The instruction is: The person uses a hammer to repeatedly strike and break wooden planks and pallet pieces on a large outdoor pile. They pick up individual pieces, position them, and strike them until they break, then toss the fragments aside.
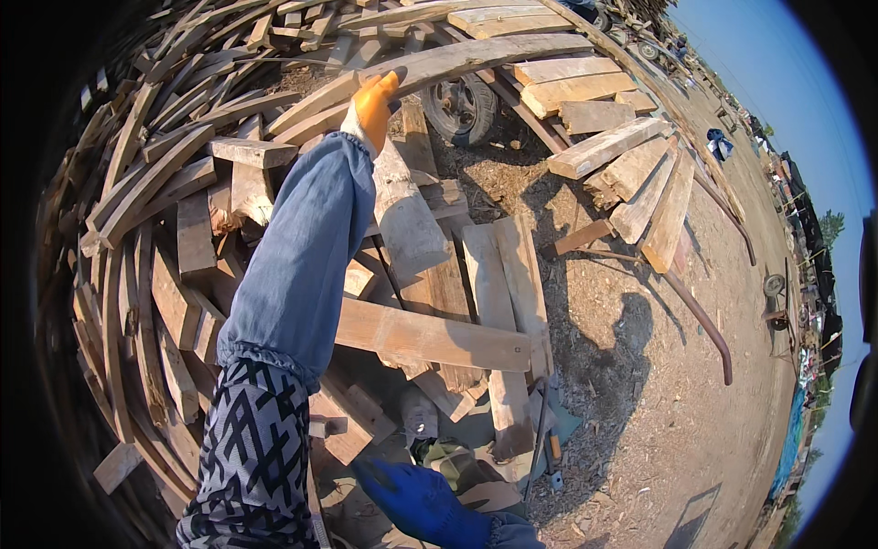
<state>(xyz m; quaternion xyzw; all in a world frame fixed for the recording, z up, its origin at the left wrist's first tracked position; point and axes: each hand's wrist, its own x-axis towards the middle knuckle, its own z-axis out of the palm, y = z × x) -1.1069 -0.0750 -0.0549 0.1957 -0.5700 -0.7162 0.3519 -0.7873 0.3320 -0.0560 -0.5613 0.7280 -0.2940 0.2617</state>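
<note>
My left hand (374, 103), in an orange-coated glove, reaches far out over the timber. Its dark fingertips close around the edge of a long weathered plank (480, 60), near that plank's left end. My right hand (418, 497), in a blue glove, is low in front of me. It is blurred, and its fingers cannot be made out clearly. Just beyond it lie a camouflage-patterned cloth (449, 463) and a wood block (343, 418). A shoe (418, 415) shows among the boards. One short plank (439, 336) rests across several others between my hands.
A large heap of loose lumber (185, 171) spreads on the left. Boards are stacked on a cart with a rubber-tyred wheel (461, 108) and a curved metal handle (710, 336). A thin metal bar (538, 439) and an orange-handled tool (554, 449) lie by chip-strewn ground (686, 439).
</note>
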